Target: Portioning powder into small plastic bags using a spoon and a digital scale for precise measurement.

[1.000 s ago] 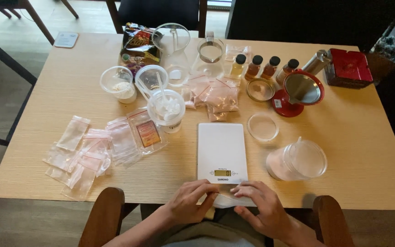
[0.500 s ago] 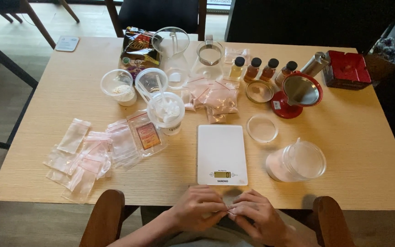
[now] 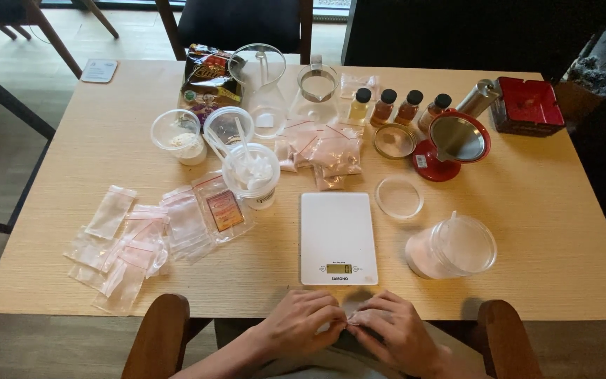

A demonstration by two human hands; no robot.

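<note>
Setting: a pale wooden tabletop [image 3: 541, 231], dark chairs behind it, wooden armrests at the near edge.
Hands: the left hand [image 3: 301, 328] and right hand [image 3: 391, 335] meet at the tabletop's near edge, fingertips pinched together on a small clear plastic zip bag [image 3: 354, 314].
Bag: just below the flat white digital kitchen scale [image 3: 337, 237]; its contents cannot be told.
Scale: platform bare.
Done, by my reading: several small filled pinkish bags [image 3: 320, 151] lie beyond the scale.
Left: a heap of flat empty clear bags [image 3: 131, 242] at left; a lidded clear tub of pale pink powder [image 3: 450, 247] looks well filled.
</note>
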